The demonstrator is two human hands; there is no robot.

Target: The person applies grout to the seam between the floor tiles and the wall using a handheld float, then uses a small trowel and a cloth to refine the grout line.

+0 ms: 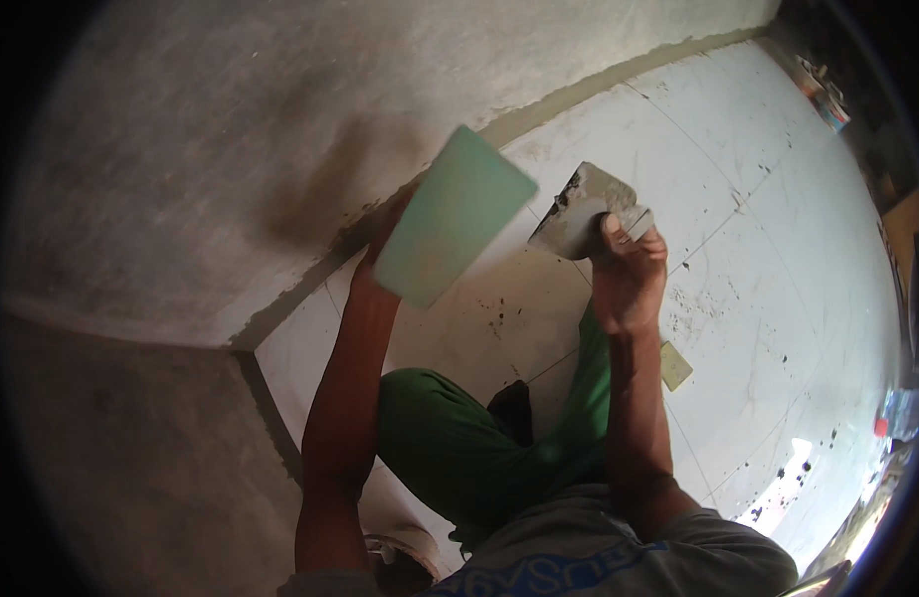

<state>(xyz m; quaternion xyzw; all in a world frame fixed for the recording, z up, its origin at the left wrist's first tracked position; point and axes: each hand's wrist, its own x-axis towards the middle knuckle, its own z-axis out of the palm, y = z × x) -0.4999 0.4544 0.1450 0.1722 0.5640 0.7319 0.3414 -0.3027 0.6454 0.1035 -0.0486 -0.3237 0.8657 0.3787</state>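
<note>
My left hand (382, 249) is mostly hidden behind a pale green rectangular board (456, 209) that it holds up near the wall's base. My right hand (629, 284) grips a flat scraper (571, 214) smeared with grey mortar, thumb raised on it, to the right of the green board and apart from it. A small yellowish square block (675, 365) lies on the tiles beside my right forearm.
I sit on white tiles (778, 298) beside a grey plastered wall (181, 149) with a rough base strip. A bucket (405, 557) is behind my left arm. A water bottle (902, 413) and cans (827, 104) stand at the right edge.
</note>
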